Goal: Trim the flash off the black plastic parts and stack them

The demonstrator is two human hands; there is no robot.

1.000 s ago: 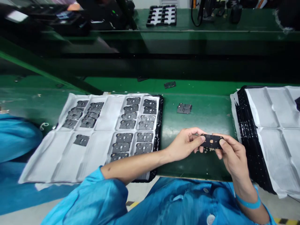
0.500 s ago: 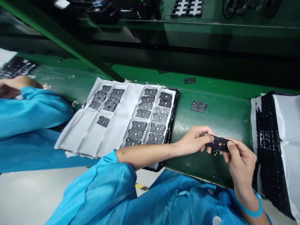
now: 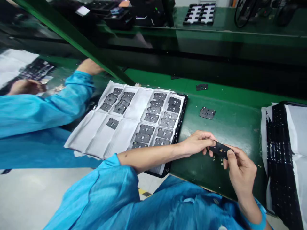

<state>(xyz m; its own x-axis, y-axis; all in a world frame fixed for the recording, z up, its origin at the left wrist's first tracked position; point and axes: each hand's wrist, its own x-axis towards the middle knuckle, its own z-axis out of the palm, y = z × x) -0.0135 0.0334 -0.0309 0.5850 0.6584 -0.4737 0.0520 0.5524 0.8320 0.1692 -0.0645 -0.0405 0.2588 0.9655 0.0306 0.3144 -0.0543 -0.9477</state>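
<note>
"What's new at my bench (image 3: 235, 124)?"

"Beyond your lined tray (image 3: 137, 103), a co-worker's sleeve (image 3: 72, 100) now stretches up so that the hand (image 3: 89, 67) sits by the green beam (image 3: 72, 38); half a second ago that arm lay lower. As I judge it, your own work isn't disturbed."

"And my hands?"

"Both are closed on one thing. Your left hand (image 3: 198, 142) pinches one end of the black plate (image 3: 216, 148), your right hand (image 3: 242, 167) the other. It's above the bench, between the tray and the stacked trays (image 3: 278, 153), so I'd say you're in the middle of handling it."

"Anything else different from the earlier frame?"

"The plate slants more, its right end lower. Smallest of all, the pale bits (image 3: 222, 164) near it lie scattered; they were in a tighter cluster."
</note>
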